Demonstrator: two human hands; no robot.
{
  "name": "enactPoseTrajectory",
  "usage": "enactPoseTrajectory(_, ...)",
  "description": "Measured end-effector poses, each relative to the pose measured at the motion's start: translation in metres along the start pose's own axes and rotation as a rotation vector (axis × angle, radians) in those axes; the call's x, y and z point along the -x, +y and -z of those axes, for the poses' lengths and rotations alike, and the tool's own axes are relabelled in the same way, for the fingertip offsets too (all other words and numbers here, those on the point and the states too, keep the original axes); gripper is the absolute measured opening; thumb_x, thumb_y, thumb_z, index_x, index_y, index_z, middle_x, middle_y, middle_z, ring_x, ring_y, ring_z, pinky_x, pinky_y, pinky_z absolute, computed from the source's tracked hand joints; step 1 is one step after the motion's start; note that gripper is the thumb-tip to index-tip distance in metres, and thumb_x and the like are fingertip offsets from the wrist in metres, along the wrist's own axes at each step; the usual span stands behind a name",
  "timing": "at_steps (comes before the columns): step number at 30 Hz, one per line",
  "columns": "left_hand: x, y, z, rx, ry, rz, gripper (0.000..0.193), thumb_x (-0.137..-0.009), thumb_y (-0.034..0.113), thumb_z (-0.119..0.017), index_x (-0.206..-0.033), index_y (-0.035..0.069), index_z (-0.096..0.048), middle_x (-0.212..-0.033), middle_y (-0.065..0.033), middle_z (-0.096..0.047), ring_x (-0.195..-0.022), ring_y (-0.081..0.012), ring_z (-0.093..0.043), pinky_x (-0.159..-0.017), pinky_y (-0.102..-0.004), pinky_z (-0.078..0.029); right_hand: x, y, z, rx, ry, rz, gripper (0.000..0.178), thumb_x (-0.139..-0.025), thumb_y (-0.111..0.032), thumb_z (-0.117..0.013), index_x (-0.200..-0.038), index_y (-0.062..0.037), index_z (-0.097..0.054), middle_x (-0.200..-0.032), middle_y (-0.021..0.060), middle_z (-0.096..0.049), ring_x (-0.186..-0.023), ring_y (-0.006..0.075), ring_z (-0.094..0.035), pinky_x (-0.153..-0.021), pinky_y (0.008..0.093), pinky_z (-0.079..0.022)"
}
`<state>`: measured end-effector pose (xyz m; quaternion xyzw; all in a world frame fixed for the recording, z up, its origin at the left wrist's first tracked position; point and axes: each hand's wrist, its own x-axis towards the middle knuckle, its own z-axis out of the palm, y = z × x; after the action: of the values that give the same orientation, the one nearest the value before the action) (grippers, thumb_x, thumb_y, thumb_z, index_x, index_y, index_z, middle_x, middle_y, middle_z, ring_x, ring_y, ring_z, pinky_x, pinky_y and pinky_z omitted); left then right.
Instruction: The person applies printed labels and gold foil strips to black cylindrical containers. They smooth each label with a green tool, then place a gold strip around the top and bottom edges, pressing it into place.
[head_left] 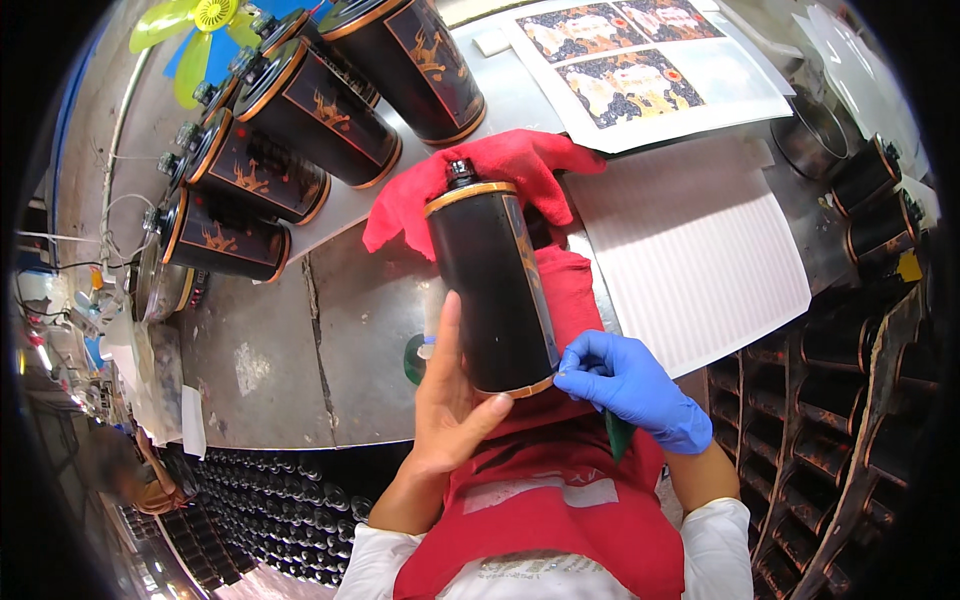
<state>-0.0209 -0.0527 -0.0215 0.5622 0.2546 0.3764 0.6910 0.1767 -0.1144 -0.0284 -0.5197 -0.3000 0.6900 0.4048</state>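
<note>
A black bottle [485, 300] with gold bands and a dark decorated side panel leans on a red cloth [545, 155], its neck pointing away from me. My bare left hand [448, 415] cups its base, with the fingers along the left side and the thumb at the bottom band. In a blue glove, my right hand [635, 390] pinches thumb and forefinger together at the panel's lower right corner. Whatever sits between those fingertips is too small to make out. Some green material [617, 435] hangs below the gloved palm.
Several similar bottles [325, 115] stand at the far left, by a yellow-green fan [213, 14]. Printed sheets [630, 85] and a white ribbed sheet [690, 250] lie on the right. Racks of bottles [790, 420] are at lower right. Another person [115, 470] is at far left.
</note>
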Motion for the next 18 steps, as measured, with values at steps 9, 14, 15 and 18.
enactPoseTrajectory(9,-0.002,0.001,-0.008,-0.149,0.045,0.014,0.089,-0.081,-0.005,-0.059,-0.148,0.006,-0.002,-0.148,-0.0155,-0.023,-0.132,-0.0226,-0.034,-0.102,-0.0334,-0.038,-0.002,0.003,-0.001,0.014,0.000,0.020,0.016,-0.086,-0.018,-0.067,-0.086,-0.0047,-0.058,-0.072,-0.0059,-0.051,-0.062,0.0004,-0.043,-0.053,0.0166,-0.038)
enactPoseTrajectory(14,-0.004,0.002,-0.009,-0.254,0.063,-0.047,0.088,-0.081,-0.004,-0.061,-0.148,0.007,-0.005,-0.149,-0.0145,-0.021,-0.133,-0.0223,-0.030,-0.100,-0.0323,-0.039,-0.003,0.002,-0.001,0.026,-0.013,0.019,0.015,-0.086,-0.017,-0.067,-0.087,-0.0047,-0.058,-0.072,-0.0058,-0.051,-0.063,0.0006,-0.043,-0.054,0.0166,-0.038)
enactPoseTrajectory(15,-0.005,0.007,-0.014,-0.233,0.084,-0.017,0.088,-0.080,-0.004,-0.061,-0.148,0.007,-0.006,-0.149,-0.0139,-0.021,-0.133,-0.0223,-0.031,-0.100,-0.0317,-0.040,-0.002,0.002,-0.002,0.021,-0.006,0.026,0.015,-0.085,-0.017,-0.067,-0.087,-0.0047,-0.058,-0.072,-0.0058,-0.051,-0.063,0.0006,-0.043,-0.054,0.0168,-0.038)
enactPoseTrajectory(18,-0.004,0.008,-0.016,-0.180,0.081,0.028,0.088,-0.080,-0.004,-0.061,-0.148,0.008,-0.006,-0.149,-0.0139,-0.019,-0.133,-0.0217,-0.031,-0.098,-0.0308,-0.042,-0.002,0.003,-0.003,0.016,0.008,0.051,0.016,-0.085,-0.017,-0.068,-0.087,-0.0047,-0.058,-0.072,-0.0056,-0.051,-0.063,0.0006,-0.043,-0.054,0.0170,-0.038)
